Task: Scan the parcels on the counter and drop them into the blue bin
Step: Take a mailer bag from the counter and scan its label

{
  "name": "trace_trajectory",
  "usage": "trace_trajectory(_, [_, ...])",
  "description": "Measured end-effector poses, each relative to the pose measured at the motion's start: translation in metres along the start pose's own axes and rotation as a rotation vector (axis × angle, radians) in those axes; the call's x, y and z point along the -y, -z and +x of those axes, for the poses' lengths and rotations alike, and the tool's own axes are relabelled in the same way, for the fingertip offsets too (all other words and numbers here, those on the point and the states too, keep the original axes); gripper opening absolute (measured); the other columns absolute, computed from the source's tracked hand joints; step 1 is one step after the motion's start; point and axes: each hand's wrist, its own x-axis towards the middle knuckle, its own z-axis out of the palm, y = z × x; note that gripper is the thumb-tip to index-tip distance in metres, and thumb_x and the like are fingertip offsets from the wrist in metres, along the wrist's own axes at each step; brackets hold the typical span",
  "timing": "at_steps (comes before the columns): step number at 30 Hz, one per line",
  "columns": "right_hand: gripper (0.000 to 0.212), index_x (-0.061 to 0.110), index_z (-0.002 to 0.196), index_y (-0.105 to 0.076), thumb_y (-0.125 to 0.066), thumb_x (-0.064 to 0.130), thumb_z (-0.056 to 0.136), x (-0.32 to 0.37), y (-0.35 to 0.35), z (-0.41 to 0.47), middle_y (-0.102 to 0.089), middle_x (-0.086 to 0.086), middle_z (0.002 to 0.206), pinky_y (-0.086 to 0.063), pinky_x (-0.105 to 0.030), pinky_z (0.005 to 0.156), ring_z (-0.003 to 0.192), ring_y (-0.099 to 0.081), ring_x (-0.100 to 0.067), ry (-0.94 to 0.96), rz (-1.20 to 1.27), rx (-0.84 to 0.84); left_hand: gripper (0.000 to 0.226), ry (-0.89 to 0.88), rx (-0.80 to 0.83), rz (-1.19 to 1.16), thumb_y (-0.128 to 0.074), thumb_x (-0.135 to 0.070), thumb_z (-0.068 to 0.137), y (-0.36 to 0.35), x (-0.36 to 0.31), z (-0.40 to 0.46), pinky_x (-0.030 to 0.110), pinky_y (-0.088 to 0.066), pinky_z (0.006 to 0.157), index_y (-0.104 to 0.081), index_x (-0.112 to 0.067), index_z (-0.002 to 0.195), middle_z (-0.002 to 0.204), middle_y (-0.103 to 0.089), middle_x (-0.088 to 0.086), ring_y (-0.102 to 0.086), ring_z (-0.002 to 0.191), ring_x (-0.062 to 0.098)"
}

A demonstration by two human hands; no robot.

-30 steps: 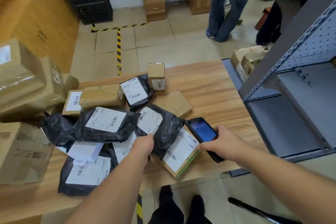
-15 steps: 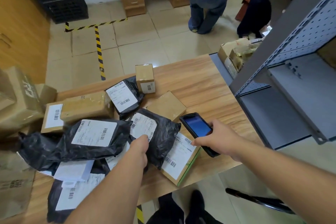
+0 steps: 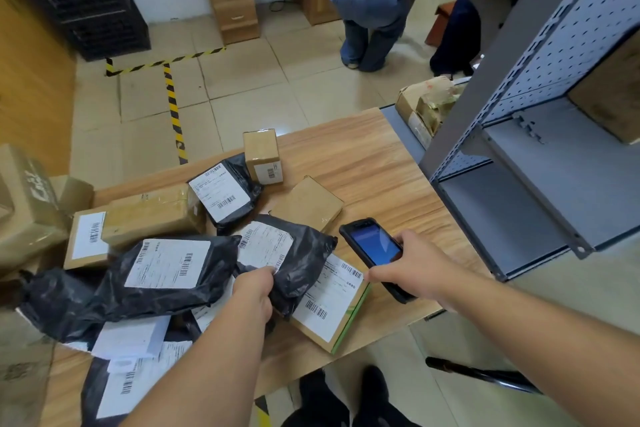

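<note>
The left hand [image 3: 254, 291] had its grip clenched on the near edge of a black poly mailer [image 3: 291, 260], thumb on top just below the white label. The right hand [image 3: 407, 265] was grasping a handheld scanner [image 3: 375, 250], its blue screen facing up and its head pointed toward eleven o'clock, past the mailer's far corner. The mailer lay on the wooden bench [image 3: 381, 177], overlapping a flat green-edged box [image 3: 332, 305] at its four o'clock side and a larger black bag [image 3: 152, 284] at nine o'clock. The blue bin was nowhere in view.

The likeliest slip seemed to be a wrong read. Barcodes crowded together: two on the held mailer's label, two more on the green-edged box right beneath, and others on the larger bag. With the scanner aimed across that cluster, it could well pick up a neighbour's code instead, so the wrong parcel would be logged. The thumb also sat close to the lower barcode and might cover it.

The mailer was soft and slack, held by one edge; lifted that way it would probably sag and crease the label, spoiling the scan, or drag the box under it toward the near edge of the bench at six o'clock, where one corner already overhung.
</note>
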Motion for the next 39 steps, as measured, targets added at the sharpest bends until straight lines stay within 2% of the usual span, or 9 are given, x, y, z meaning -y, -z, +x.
trace_trajectory(3, [0.067, 0.028, 0.118, -0.044, -0.091, 0.043, 0.074, -0.003, 0.001, -0.005, -0.063, 0.002, 0.108, -0.058, -0.030, 0.071, 0.093, -0.065, -0.015, 0.016, -0.018, 0.002, 0.023, -0.026, 0.018, -0.027, -0.072, -0.018, 0.095, 0.006, -0.008, -0.043, 0.040, -0.062, 0.065, -0.068, -0.008, 0.116, 0.102, -0.077, 0.015, -0.075, 0.082, 0.032])
trace_trajectory(6, [0.068, 0.028, 0.117, -0.044, -0.091, 0.045, 0.072, -0.005, 0.002, -0.009, -0.064, 0.001, 0.108, -0.062, -0.038, 0.082, 0.095, -0.065, -0.016, 0.024, -0.023, 0.004, 0.028, -0.049, 0.054, -0.065, -0.071, -0.017, 0.096, 0.005, -0.010, -0.053, 0.042, -0.063, 0.060, -0.067, -0.008, 0.122, 0.104, -0.077, 0.015, -0.076, 0.083, 0.034])
trace_trajectory(9, [0.073, 0.026, 0.120, -0.047, -0.092, 0.047, 0.066, -0.005, 0.004, -0.013, -0.066, 0.000, 0.108, -0.062, -0.046, 0.089, 0.096, -0.067, -0.019, 0.035, -0.024, 0.012, 0.034, -0.120, 0.082, -0.101, -0.070, -0.012, 0.096, 0.001, -0.013, -0.069, 0.053, -0.065, 0.070, -0.060, -0.009, 0.128, 0.108, -0.076, 0.016, -0.077, 0.083, 0.036])
trace_trajectory(13, [0.074, 0.025, 0.122, -0.049, -0.092, 0.047, 0.065, -0.005, 0.008, -0.018, -0.066, 0.001, 0.107, -0.061, -0.047, 0.091, 0.096, -0.067, -0.018, 0.064, -0.023, 0.020, 0.021, -0.205, 0.099, -0.073, -0.070, -0.009, 0.097, 0.000, -0.014, -0.093, 0.046, -0.065, 0.066, -0.060, -0.012, 0.115, 0.100, -0.076, 0.017, -0.077, 0.077, 0.034])
trace_trajectory(18, [0.071, 0.023, 0.122, -0.050, -0.092, 0.043, 0.068, -0.005, 0.015, -0.024, -0.064, 0.000, 0.108, -0.060, -0.044, 0.091, 0.097, -0.065, -0.018, 0.096, -0.012, 0.038, 0.015, -0.348, 0.126, 0.008, -0.074, -0.012, 0.090, 0.005, -0.014, -0.113, 0.060, -0.063, 0.081, -0.067, -0.015, 0.103, 0.101, -0.078, 0.016, -0.078, 0.084, 0.036])
trace_trajectory(25, [0.069, 0.022, 0.117, -0.052, -0.094, 0.042, 0.066, -0.004, 0.024, -0.027, -0.066, -0.003, 0.109, -0.061, -0.049, 0.093, 0.099, -0.068, -0.023, 0.126, -0.044, 0.091, 0.013, -0.528, 0.129, 0.153, -0.072, -0.010, 0.086, 0.021, -0.024, -0.131, 0.049, -0.066, 0.079, -0.073, -0.021, 0.093, 0.098, -0.080, 0.005, -0.077, 0.088, 0.028])
trace_trajectory(31, [0.062, 0.021, 0.115, -0.058, -0.094, 0.040, 0.068, -0.002, 0.027, -0.027, -0.069, -0.004, 0.108, -0.060, -0.041, 0.084, 0.095, -0.069, -0.021, 0.145, -0.057, 0.138, 0.016, -0.666, 0.085, 0.306, -0.080, -0.018, 0.082, 0.041, -0.034, -0.134, 0.048, -0.065, 0.076, -0.065, -0.021, 0.077, 0.085, -0.079, 0.002, -0.076, 0.084, 0.027])
trace_trajectory(36, [0.061, 0.020, 0.119, -0.060, -0.093, 0.040, 0.071, 0.004, 0.032, -0.028, -0.072, -0.003, 0.105, -0.055, -0.029, 0.070, 0.091, -0.070, -0.018, 0.152, -0.016, 0.183, 0.025, -0.739, 0.024, 0.392, -0.075, -0.012, 0.088, 0.053, -0.035, -0.137, 0.029, -0.049, 0.056, -0.055, -0.019, 0.073, 0.076, -0.071, 0.001, -0.068, 0.072, 0.022])
trace_trajectory(39, [0.056, 0.020, 0.115, -0.064, -0.094, 0.039, 0.071, 0.010, 0.034, -0.028, -0.074, -0.004, 0.102, -0.057, -0.031, 0.075, 0.091, -0.071, -0.018, 0.147, 0.005, 0.217, 0.022, -0.748, 0.015, 0.425, -0.075, -0.015, 0.089, 0.059, -0.036, -0.134, 0.041, -0.055, 0.065, -0.057, -0.019, 0.076, 0.086, -0.075, 0.004, -0.072, 0.080, 0.026])
